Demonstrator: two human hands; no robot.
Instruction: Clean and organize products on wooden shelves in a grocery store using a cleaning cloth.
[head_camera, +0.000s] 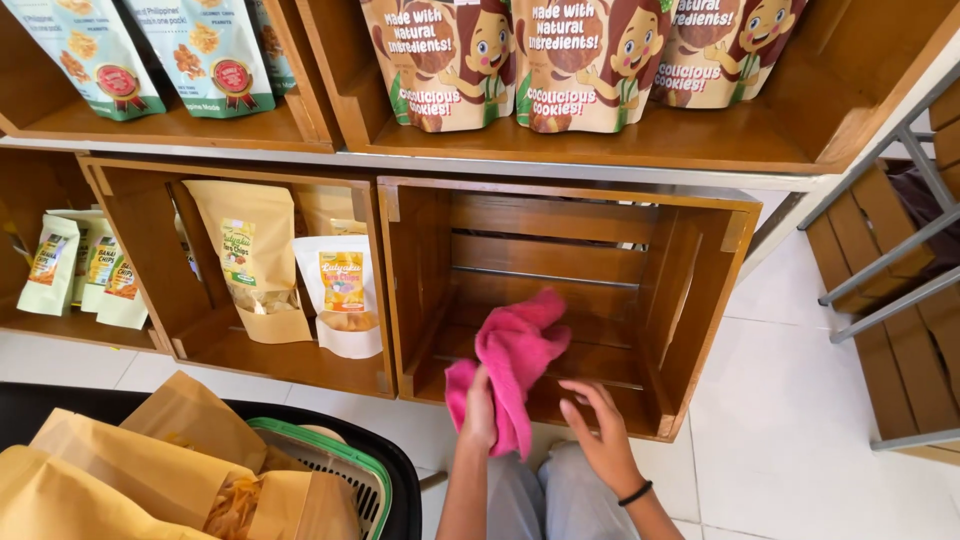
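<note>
A shop corner with wooden crate shelves over a white tiled floor (800, 400). At 9 o'clock small chip packets (85, 270) stand in a crate, next to it kraft and white pouches (260, 255); at 7 o'clock brown bags (150, 460) fill a green-rimmed basket (340, 465). Just right of centre is an empty crate (560, 300), its slatted back bare. At its mouth, near 6 o'clock, the left hand (478, 410) is closed around a pink cloth (515, 355), bunching its lower part, while the rest flops up and over. The right hand (598, 425) is spread, fingers loose, just beside the hanging edge and holding nothing. The cloth looks light, soft and limp, not slippery; a gathered fistful grips best.
</note>
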